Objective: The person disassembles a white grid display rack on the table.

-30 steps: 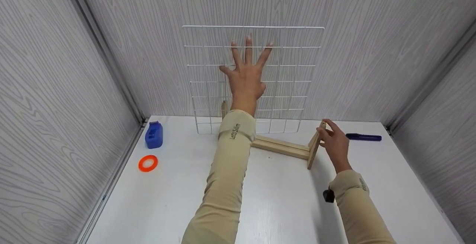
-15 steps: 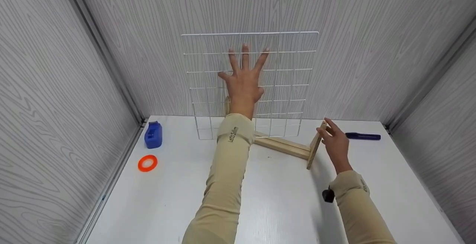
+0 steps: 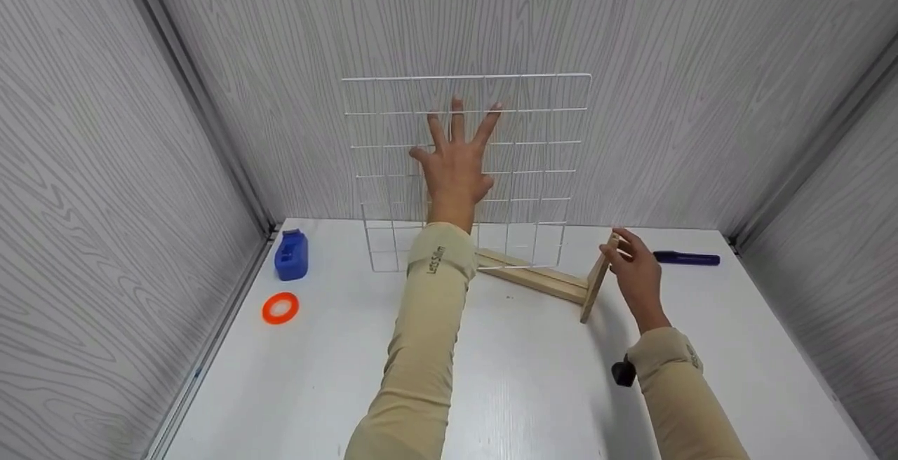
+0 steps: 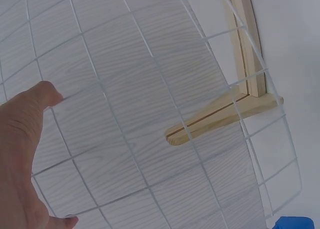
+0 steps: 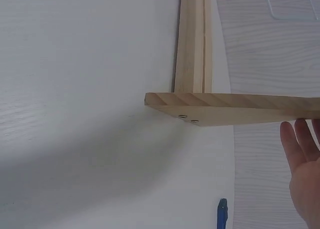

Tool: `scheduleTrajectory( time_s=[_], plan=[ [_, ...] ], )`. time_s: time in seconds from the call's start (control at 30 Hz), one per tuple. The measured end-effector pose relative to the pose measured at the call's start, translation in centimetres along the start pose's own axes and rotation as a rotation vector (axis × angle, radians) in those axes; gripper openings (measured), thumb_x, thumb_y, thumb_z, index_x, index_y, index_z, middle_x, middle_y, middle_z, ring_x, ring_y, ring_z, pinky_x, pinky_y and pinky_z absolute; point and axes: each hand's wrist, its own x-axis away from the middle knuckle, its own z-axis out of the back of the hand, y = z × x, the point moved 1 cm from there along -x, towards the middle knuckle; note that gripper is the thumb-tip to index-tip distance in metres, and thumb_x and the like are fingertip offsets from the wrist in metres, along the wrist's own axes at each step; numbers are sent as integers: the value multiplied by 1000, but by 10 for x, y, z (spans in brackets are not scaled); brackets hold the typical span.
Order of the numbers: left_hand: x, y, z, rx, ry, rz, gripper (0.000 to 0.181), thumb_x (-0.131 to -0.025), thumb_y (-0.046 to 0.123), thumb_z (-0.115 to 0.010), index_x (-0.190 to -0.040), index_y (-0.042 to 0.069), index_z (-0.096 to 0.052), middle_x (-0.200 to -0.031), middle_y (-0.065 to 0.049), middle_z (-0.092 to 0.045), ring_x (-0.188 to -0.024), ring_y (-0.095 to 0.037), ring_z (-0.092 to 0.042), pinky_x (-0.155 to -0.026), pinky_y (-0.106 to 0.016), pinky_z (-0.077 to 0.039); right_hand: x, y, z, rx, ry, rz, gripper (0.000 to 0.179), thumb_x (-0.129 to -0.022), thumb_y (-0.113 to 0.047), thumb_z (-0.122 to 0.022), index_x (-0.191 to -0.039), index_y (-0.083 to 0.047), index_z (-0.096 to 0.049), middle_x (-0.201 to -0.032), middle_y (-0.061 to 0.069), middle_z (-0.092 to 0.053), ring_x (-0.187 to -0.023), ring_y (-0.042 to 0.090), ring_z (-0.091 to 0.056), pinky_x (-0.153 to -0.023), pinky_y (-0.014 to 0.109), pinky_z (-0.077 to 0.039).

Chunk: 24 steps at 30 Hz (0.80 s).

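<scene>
My left hand (image 3: 456, 169) lies spread against a white wire grid panel (image 3: 526, 171), which stands tilted in front of the back wall. Its fingers splay over the mesh, and the thumb and little finger reach the wires in the left wrist view. Behind the grid is a wooden stand (image 3: 540, 281) with a grooved bar and a foot piece at each end; the left foot piece (image 4: 215, 116) shows through the mesh. My right hand (image 3: 637, 271) pinches the upper end of the right foot piece (image 5: 220, 101), where two screw heads show. The forearm hides part of the bar.
At the left of the white table (image 3: 533, 390) stand a blue tape dispenser (image 3: 291, 255) and an orange ring (image 3: 280, 308). A dark blue marker (image 3: 686, 258) lies at the back right. Grey wood-patterned panels (image 3: 666, 95) enclose the sides and back.
The wire grid has come down and towards me, with my left hand moving along with it. My right hand and the stand have stayed almost where they were.
</scene>
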Motion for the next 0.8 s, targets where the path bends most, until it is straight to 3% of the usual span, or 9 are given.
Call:
scheduleTrajectory(
  time_s=[0.27,0.43,0.53,0.67,0.8],
  plan=[
    [4,-4,-7,-3,-6,0,113,-84,61,-73,-157,53,13,-173,-8,4,-155,-47,-13,-101,-74,-42,8,4,2,6,24,32,56,-96,-45,-68,-146,-24,-54,-141,11,-62,-126,23,-61,-83,10,-51],
    [7,-5,-12,-7,-12,-5,112,-84,62,-73,-157,52,12,-173,-9,4,-155,-47,-12,-101,-74,-42,7,8,4,34,19,33,57,-95,-47,-69,-144,-23,-54,-139,11,-62,-127,23,-60,-99,29,-51],
    [9,-6,-15,-13,-31,-7,113,-85,63,-72,-156,52,15,-172,-9,8,-155,-47,-10,-102,-74,-42,7,10,5,7,-35,48,59,-96,-44,-67,-149,-22,-50,-145,12,-58,-133,26,-56,-106,37,-49],
    [11,-7,-18,3,-48,-13,113,-85,62,-72,-156,53,16,-172,-8,14,-156,-47,-7,-104,-75,-40,10,11,7,-25,-100,80,57,-100,-34,-65,-153,-22,-45,-151,11,-53,-136,27,-53,-104,24,-48],
    [13,-7,-22,5,-43,-15,114,-84,63,-72,-156,53,15,-173,-8,9,-156,-47,-9,-103,-75,-40,11,12,9,-24,-88,89,53,-101,-28,-64,-151,-19,-48,-148,12,-56,-134,26,-54,-94,8,-45]
  ],
)
